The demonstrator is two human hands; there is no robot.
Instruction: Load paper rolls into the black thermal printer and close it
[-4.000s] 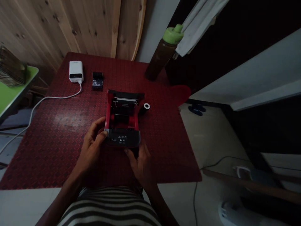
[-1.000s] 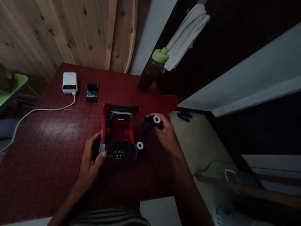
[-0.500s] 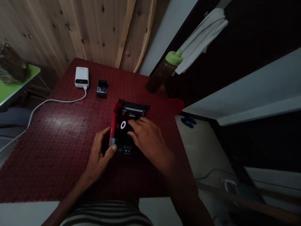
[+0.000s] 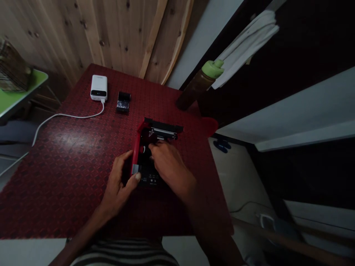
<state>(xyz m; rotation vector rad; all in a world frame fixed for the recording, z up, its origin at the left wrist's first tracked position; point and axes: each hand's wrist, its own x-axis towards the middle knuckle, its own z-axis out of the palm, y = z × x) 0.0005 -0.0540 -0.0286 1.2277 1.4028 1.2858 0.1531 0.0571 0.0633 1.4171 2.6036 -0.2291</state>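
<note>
A small red and black machine, like a printer, (image 4: 135, 151) lies on the table with its black lid raised at the far end. My left hand (image 4: 119, 183) grips its near left corner, thumb on the grey corner piece and fingers along the red side. Inside the dark bay, the fingers of my right hand (image 4: 169, 164) are drawn together. What they hold, if anything, is hidden. A white ring (image 4: 144, 149) shows partly, just left of my right fingertips. Printed marks (image 4: 152, 180) run along the machine's black front.
On the red patterned table (image 4: 74, 177) are a white power bank (image 4: 99, 87) with a cable (image 4: 74, 117), a small black spool-like part (image 4: 123, 102) and a brown bottle with a green cap (image 4: 198, 83). White cloth (image 4: 248, 48) hangs behind the bottle.
My right fingers have moved slightly left and deeper over the bay, covering much of the white ring. The view has shifted a little; my left hand stays at the same corner.
</note>
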